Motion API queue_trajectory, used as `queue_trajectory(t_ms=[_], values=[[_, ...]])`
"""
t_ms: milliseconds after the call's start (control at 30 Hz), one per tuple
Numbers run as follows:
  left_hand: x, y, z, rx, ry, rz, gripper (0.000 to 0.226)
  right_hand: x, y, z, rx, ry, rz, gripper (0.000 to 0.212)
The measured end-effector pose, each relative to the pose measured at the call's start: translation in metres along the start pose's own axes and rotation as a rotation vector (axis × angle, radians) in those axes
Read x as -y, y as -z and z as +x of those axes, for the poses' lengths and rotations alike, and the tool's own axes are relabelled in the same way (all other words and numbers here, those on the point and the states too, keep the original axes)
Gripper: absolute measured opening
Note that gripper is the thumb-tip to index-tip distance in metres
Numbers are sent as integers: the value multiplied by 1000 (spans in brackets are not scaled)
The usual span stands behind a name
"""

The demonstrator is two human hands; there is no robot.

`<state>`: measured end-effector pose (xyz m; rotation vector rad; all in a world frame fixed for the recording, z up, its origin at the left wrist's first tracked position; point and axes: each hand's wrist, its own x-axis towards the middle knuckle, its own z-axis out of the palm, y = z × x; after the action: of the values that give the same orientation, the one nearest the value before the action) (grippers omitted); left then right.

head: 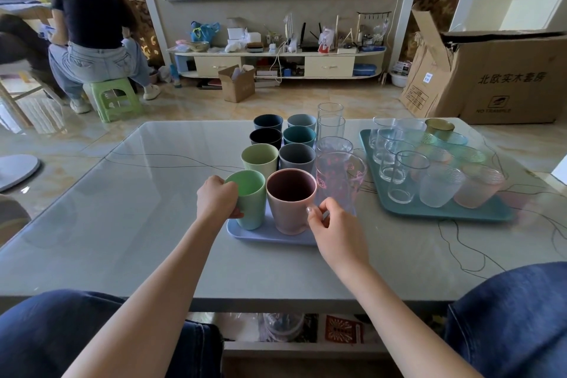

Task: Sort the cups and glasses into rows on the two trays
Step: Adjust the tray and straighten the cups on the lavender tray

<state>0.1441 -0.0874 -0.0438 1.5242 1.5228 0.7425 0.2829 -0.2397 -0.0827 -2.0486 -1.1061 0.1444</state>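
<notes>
Gripping the light green cup from its left side, the left hand is curled round the cup's wall, with the thumb at the rim. The handle of the pink mug is pinched by the right hand, thumb and forefinger closed on it. Both vessels are stood upright on the near end of the lilac tray, touching or almost touching each other, between the two hands.

Beyond the hands, two rows of cups are seen running away on the same tray: a pale green cup and a grey cup, then a black cup and a teal cup, with two bluish cups at the far end. Just beyond the right hand, a glass with pink print is stood, and further clear glasses are lined up behind it.

Well to the right of the right hand, a teal tray is set on the bench, carrying rows of clear, frosted and tinted glasses, including a pink frosted glass at its near corner.
</notes>
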Motion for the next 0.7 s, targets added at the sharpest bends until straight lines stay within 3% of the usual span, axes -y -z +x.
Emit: queue_trajectory(t_ms=[367, 567, 700], values=[[0, 4, 2, -82, -45, -25, 23, -5, -3, 0, -5, 31, 51, 34], [-1, 5, 3, -45, -34, -7, 26, -6, -4, 0, -1, 15, 79, 34], [-2, 6, 1, -12, -26, -16, 13, -4, -2, -1, 12, 24, 80, 34]])
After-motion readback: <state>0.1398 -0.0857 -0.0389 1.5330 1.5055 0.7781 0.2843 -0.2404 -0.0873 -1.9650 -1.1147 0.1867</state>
